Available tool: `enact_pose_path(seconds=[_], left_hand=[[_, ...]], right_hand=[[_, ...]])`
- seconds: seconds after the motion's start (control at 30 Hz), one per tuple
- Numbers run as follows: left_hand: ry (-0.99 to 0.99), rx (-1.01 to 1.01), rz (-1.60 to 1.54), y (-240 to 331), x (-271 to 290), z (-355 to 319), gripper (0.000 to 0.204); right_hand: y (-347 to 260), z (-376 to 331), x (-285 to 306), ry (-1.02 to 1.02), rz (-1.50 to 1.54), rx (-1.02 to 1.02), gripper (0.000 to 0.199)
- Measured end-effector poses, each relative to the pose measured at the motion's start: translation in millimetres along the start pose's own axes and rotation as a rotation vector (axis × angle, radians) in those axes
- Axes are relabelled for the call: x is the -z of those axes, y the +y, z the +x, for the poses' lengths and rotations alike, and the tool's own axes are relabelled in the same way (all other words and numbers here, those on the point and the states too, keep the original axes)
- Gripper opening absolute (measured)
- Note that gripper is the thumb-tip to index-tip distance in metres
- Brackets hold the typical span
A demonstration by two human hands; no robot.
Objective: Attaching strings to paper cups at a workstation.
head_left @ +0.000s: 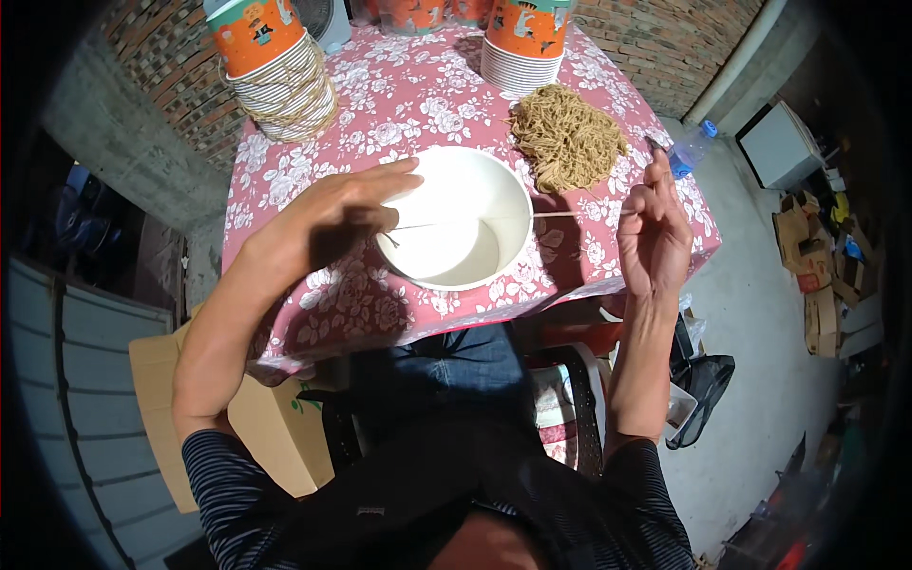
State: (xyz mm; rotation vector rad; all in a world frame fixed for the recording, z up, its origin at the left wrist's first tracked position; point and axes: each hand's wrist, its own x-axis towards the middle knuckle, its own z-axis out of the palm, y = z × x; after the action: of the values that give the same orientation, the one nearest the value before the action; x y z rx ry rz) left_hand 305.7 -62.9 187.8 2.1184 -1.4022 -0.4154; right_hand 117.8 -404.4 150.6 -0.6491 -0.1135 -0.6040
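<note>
Far left: grey panelled surface point(57, 380) and a brown cardboard box point(275, 427) below the table edge. Table has a pink floral cloth point(399, 104). Top left on it: stack of white paper bowls point(285, 90) tied round with straw-coloured twine, one orange printed bowl on top. Left hand point(323, 223) sits over the left rim of a single white paper bowl point(456, 228), fingers stretched flat across the rim, thumb tucked under; it looks to pinch the left end of a thin pale string point(475, 221), but the pinch point is in shadow, can't tell for sure. Bowl stands upright, empty, at the table's near-middle, just in front of the person. String runs taut and roughly level across the bowl's mouth and out past the right rim. Behind the bowl, right of centre: loose pile of tan straw-like twine point(568, 138) lying on the cloth, near the bowl but not touching. Behind that, a second stack of white bowls point(521, 52) with an orange one on top. Right hand point(654, 228) is raised off the table's right edge, fingers loosely curled upward, grasping the string's right end. Further right: clear plastic bottle point(692, 147) with blue cap on the concrete floor, then scattered cardboard scraps point(817, 256).
</note>
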Motion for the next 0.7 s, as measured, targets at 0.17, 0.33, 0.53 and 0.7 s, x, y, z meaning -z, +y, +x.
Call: enact_pose_path(seconds=[0.17,0.33,0.53,0.7], left_hand=[[0.042,-0.173,-0.153,-4,9,1,0.039],[0.297,-0.100,-0.004,55,-20,25,0.024],[0.401,-0.151,0.020,109,-78,66,0.025],[0.379,-0.150,-0.151,119,-97,80,0.021]], right_hand=[[6,-24,-12,-0.072,-0.573,0.017,0.067],[16,-48,-22,-0.070,-0.919,-0.012,0.070],[25,-59,-23,-0.285,-1.187,0.144,0.075],[23,-61,-16,-0.291,-1.271,0.189,0.080]])
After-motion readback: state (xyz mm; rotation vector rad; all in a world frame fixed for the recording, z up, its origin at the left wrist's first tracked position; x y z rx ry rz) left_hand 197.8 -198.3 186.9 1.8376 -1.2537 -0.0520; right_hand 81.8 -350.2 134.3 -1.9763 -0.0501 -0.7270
